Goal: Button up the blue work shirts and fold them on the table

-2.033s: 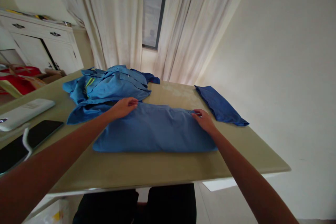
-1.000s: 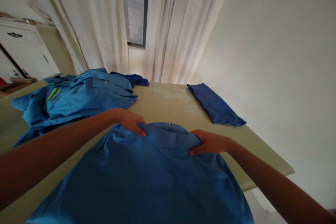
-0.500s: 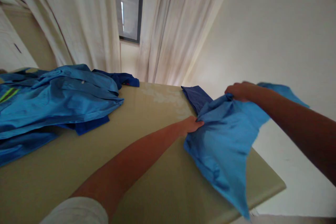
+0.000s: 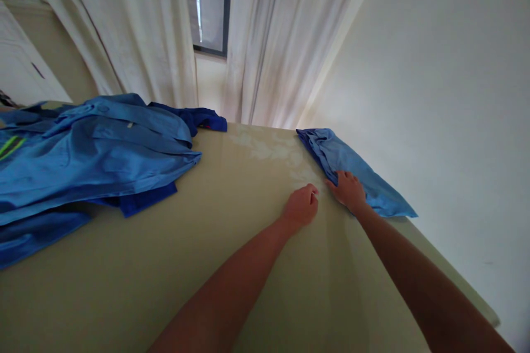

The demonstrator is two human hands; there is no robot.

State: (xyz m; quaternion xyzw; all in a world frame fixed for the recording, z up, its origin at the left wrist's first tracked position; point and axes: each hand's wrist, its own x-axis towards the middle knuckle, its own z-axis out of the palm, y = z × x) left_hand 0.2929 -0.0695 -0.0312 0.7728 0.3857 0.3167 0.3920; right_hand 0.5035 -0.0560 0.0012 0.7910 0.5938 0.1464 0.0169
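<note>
A folded light blue garment point(image 4: 356, 171) lies on top of a darker folded one at the table's right edge. My right hand point(image 4: 349, 190) rests flat on its near side, fingers stretched out. My left hand point(image 4: 301, 207) lies on the bare tabletop just left of the stack, fingers curled loosely with nothing in them. A heap of unfolded blue work shirts point(image 4: 91, 149), one with neon yellow stripes, lies at the left.
The beige table point(image 4: 207, 265) ends close on the right, beside a white wall. White curtains point(image 4: 269, 38) and a window stand behind the table. A white cabinet shows at the far left edge.
Both hands lifted the folded light blue garment from the table's middle, carried it right and set it on the darker folded piece. The left hand has let go of it.
</note>
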